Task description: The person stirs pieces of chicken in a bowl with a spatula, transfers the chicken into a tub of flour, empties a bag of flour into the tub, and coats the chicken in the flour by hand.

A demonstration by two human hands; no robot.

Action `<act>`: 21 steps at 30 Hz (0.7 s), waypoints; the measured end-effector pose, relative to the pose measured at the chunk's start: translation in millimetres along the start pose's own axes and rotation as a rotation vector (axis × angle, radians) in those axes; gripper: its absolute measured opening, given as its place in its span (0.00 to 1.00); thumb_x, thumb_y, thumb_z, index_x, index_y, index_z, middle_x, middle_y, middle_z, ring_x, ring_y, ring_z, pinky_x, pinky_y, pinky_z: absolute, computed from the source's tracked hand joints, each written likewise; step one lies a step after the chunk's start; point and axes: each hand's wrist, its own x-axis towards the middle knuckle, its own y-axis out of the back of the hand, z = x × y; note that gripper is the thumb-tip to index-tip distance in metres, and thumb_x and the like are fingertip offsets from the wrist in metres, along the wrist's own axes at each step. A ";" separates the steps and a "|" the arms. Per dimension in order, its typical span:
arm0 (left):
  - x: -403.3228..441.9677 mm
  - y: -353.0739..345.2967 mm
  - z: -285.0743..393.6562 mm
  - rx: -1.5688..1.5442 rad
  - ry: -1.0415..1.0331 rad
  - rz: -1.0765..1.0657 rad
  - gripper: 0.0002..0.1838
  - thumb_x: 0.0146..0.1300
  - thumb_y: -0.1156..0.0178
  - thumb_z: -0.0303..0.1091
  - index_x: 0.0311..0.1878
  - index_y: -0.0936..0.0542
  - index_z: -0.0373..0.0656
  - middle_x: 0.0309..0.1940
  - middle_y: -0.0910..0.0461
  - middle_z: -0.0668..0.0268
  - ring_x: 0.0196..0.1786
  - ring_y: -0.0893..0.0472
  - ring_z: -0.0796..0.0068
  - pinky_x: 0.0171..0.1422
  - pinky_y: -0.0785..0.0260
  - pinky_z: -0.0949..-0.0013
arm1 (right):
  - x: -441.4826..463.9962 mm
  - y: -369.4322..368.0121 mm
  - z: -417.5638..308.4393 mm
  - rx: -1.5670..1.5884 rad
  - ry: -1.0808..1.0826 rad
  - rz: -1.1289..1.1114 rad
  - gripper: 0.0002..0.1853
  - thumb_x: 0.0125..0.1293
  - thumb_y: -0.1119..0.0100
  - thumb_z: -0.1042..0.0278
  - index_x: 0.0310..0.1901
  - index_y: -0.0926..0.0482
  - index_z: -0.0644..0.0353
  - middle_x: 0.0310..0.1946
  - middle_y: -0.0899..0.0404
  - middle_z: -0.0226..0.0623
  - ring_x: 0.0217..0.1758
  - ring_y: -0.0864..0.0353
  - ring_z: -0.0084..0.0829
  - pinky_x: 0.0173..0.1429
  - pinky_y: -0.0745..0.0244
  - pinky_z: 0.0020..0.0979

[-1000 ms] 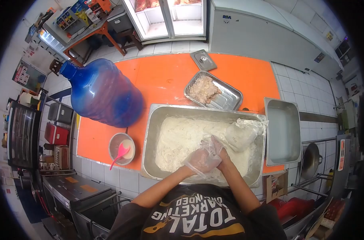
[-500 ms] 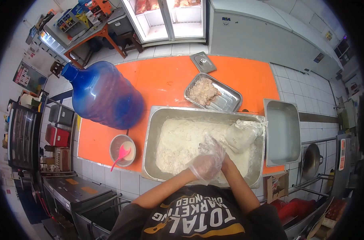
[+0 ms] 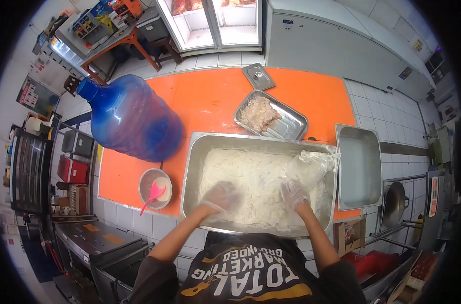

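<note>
A large steel pan (image 3: 189, 175) holds a broad bed of pale flour (image 3: 258, 169). Inside it, my left hand (image 3: 223, 196), in a clear plastic glove, is over the flour on the left; its fingers are smeared by motion. My right hand (image 3: 293, 194), gloved alike, is at the flour right of the middle, fingers apart and holding nothing I can see. Beyond it, a clear plastic bag (image 3: 311, 164) with whitish contents lies against the pan's right end. The hands are well apart from each other.
Behind the pan, a smaller steel tray (image 3: 291, 133) holds raw-looking battered meat (image 3: 259, 114), near a steel lid (image 3: 258, 76). An empty-looking steel pan (image 3: 359, 177) stands right. Left are a blue water jug (image 3: 134, 119) and a bowl (image 3: 148, 180) with a pink spoon (image 3: 156, 191).
My hands were together near the middle of the pan. They have parted, the left moving left and the right slightly right, and the flour between them is uncovered.
</note>
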 end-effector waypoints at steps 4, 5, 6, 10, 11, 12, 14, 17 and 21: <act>-10.4 -16.1 -19.2 -0.137 0.683 -0.141 0.15 0.61 0.48 0.40 0.41 0.19 0.39 0.43 0.20 0.48 0.51 0.22 0.51 0.59 0.32 0.56 | -7.2 -13.4 -2.6 -0.024 0.022 -0.022 0.33 0.68 0.58 0.42 0.48 0.23 0.72 0.46 0.23 0.64 0.55 0.25 0.57 0.64 0.36 0.44; -13.8 -39.2 -34.6 -0.136 0.685 -0.140 0.15 0.61 0.48 0.40 0.41 0.19 0.39 0.43 0.20 0.48 0.51 0.22 0.51 0.59 0.32 0.56 | -15.8 7.3 -24.2 0.056 -0.086 -0.101 0.34 0.68 0.58 0.42 0.51 0.25 0.73 0.49 0.24 0.64 0.58 0.27 0.56 0.65 0.37 0.43; -17.3 -67.7 -54.4 0.001 0.474 -0.263 0.15 0.61 0.48 0.39 0.41 0.19 0.39 0.43 0.20 0.49 0.51 0.22 0.51 0.59 0.33 0.57 | -20.6 18.5 -36.9 0.136 -0.193 -0.180 0.35 0.68 0.58 0.42 0.54 0.26 0.73 0.53 0.26 0.65 0.60 0.28 0.55 0.67 0.39 0.43; -23.1 -87.0 -64.5 -0.389 0.356 -0.232 0.19 0.60 0.44 0.38 0.52 0.22 0.40 0.45 0.21 0.53 0.52 0.23 0.55 0.63 0.35 0.61 | -17.4 -8.5 -29.3 0.128 -0.104 -0.224 0.38 0.68 0.57 0.40 0.61 0.32 0.73 0.63 0.34 0.65 0.69 0.36 0.53 0.71 0.43 0.40; -22.7 -86.1 -59.5 -0.390 0.359 -0.229 0.19 0.60 0.44 0.38 0.52 0.22 0.40 0.45 0.21 0.53 0.52 0.23 0.55 0.63 0.35 0.61 | -18.0 -15.9 -28.1 0.199 -0.010 -0.292 0.39 0.68 0.57 0.39 0.64 0.34 0.71 0.66 0.38 0.61 0.72 0.40 0.49 0.72 0.44 0.39; -11.4 -58.3 -32.1 -0.434 0.336 -0.296 0.22 0.61 0.46 0.39 0.57 0.24 0.41 0.51 0.22 0.54 0.56 0.25 0.58 0.65 0.37 0.62 | -17.5 -16.0 -30.9 0.233 0.039 -0.322 0.40 0.68 0.57 0.38 0.66 0.35 0.70 0.68 0.40 0.60 0.73 0.42 0.47 0.72 0.45 0.38; 3.5 -50.1 -11.0 -0.473 0.307 -0.361 0.25 0.63 0.48 0.41 0.62 0.26 0.42 0.56 0.24 0.54 0.60 0.27 0.60 0.67 0.39 0.63 | -16.8 -10.3 -45.4 0.428 -0.027 -0.385 0.40 0.68 0.57 0.38 0.67 0.36 0.68 0.69 0.40 0.55 0.74 0.42 0.44 0.72 0.44 0.36; 22.1 -56.4 6.9 -0.692 0.134 -0.203 0.27 0.67 0.52 0.40 0.68 0.31 0.43 0.65 0.28 0.56 0.64 0.29 0.60 0.68 0.39 0.61 | -18.3 8.9 -83.5 0.910 -0.379 -0.462 0.36 0.71 0.58 0.39 0.67 0.35 0.64 0.68 0.36 0.48 0.71 0.39 0.38 0.68 0.39 0.34; 26.5 -41.4 12.7 -0.910 0.401 -0.386 0.27 0.70 0.52 0.41 0.70 0.34 0.41 0.68 0.34 0.55 0.68 0.33 0.62 0.72 0.44 0.65 | -7.6 -15.1 -65.9 1.197 -0.350 -0.518 0.36 0.68 0.49 0.41 0.66 0.34 0.64 0.63 0.30 0.43 0.65 0.31 0.36 0.62 0.32 0.34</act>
